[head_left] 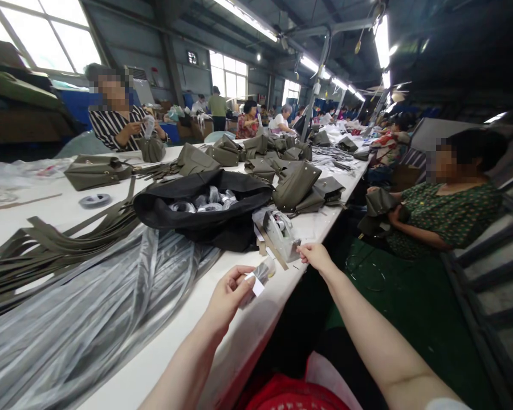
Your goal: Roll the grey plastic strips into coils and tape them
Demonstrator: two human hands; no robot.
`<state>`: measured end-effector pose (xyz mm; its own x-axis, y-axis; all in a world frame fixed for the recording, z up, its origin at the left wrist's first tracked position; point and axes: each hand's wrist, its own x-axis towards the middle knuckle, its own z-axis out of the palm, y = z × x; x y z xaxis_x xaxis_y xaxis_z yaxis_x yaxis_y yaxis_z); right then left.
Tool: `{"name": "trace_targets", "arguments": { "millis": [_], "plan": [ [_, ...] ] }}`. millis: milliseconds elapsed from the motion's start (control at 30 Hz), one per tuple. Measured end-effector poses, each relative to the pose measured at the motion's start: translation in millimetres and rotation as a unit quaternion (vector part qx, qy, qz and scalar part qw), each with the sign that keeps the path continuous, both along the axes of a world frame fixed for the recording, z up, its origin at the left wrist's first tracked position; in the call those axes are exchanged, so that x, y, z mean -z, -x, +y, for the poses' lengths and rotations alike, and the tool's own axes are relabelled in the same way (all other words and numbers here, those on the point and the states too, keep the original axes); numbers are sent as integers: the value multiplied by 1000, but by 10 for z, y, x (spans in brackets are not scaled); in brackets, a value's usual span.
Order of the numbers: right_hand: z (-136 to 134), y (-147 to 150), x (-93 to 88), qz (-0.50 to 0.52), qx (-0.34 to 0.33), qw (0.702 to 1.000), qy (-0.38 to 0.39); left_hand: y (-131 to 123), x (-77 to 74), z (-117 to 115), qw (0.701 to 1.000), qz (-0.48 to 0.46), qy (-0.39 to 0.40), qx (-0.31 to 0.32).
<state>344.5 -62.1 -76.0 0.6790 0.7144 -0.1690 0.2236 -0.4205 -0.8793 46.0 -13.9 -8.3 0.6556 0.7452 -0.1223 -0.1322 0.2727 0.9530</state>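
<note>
Near the front edge of the white table (pixel 154 378), my left hand (pixel 235 287) grips a small clear plastic packet (pixel 263 272) with a white tag on it. My right hand (pixel 313 253) is pinched at the table's edge, beside a tape dispenser (pixel 282 233); what its fingertips hold, if anything, is too small to make out. A black cloth bag (pixel 235 228) with several clear wrapped rolls (pixel 209 202) in it lies open behind my left hand.
Grey plastic-wrapped strips (pixel 123 290) and olive straps (pixel 68 245) cover the table's left side. Olive bags (pixel 297 185) lie farther back. A seated person (pixel 448 210) at the right handles an olive bag; another person (pixel 115 122) works across the table.
</note>
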Motion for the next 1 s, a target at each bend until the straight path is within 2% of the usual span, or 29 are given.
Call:
{"name": "trace_targets", "arguments": {
  "millis": [100, 200, 300, 400, 467, 567, 733, 1000],
  "plan": [
    [-71, 24, -55, 19, 1, 1000, 13, 3, -11, -18, 1000, -2, -7, 0],
    [-219, 211, -184, 26, -21, 999, -15, -8, 18, -17, 1000, -1, -14, -3],
    [-374, 591, -388, 36, -64, 995, -66, -44, 99, -7, 999, 10, -40, -21],
    [-483, 1031, -594, 49, -146, 979, -135, -79, 201, 3, 995, 35, -89, -41],
    [-516, 1264, -667, 65, -201, 963, -165, -88, 255, 9, 991, 47, -116, -42],
    [-515, 1452, -640, 97, -228, 955, -165, -84, 293, 19, 987, 62, -142, -44],
    [-466, 1475, -466, 114, -227, 959, -130, -86, 294, 19, 982, 58, -173, -59],
    [-386, 1510, -406, 122, -190, 970, -88, -111, 296, -32, 990, 41, -132, -39]
  ]
}}
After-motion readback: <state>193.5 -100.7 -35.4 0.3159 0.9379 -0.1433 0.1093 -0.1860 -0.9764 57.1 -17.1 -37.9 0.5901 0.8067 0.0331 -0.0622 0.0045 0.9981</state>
